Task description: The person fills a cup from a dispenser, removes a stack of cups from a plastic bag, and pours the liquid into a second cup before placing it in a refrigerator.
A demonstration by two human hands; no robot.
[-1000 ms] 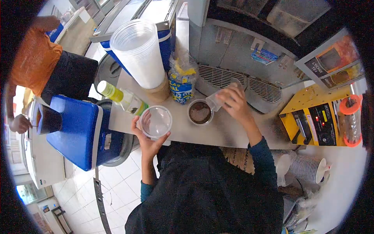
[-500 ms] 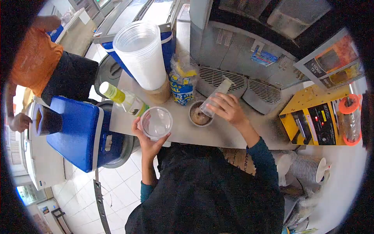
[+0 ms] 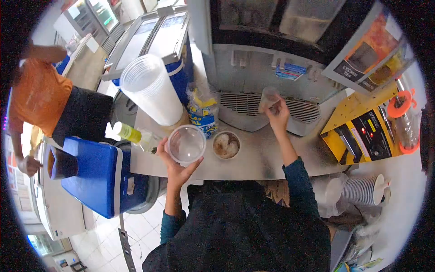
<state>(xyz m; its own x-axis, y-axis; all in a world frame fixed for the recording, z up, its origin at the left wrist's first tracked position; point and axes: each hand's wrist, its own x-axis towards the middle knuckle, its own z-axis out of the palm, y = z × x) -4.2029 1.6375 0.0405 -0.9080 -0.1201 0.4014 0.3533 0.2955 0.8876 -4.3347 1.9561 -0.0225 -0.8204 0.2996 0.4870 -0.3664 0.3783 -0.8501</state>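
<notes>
My left hand (image 3: 176, 167) is closed round a clear round plastic container (image 3: 186, 144), its wide mouth turned up at me. A small translucent plastic cup (image 3: 269, 96) is gripped in my right hand (image 3: 278, 115), over the drip tray (image 3: 240, 102) of the drink dispenser. Between the two hands a bowl of brown and whitish contents (image 3: 226, 145) stands on the counter (image 3: 253, 165), touched by neither. Close to my left hand are a bottle with a yellow-green cap (image 3: 128, 132) and a blue and yellow plastic bag (image 3: 203, 113).
Behind my left hand rises a tall stack of clear cups (image 3: 152, 90). A yellow cup-sealing machine (image 3: 362, 133) stands at the right. Left of the counter are a blue cooler box (image 3: 93, 177) and a person in an orange shirt (image 3: 43, 95).
My right hand has lifted the small cup away from the bowl, up and right to the drip tray. The cup has turned more upright. My left hand still holds the clear container.
</notes>
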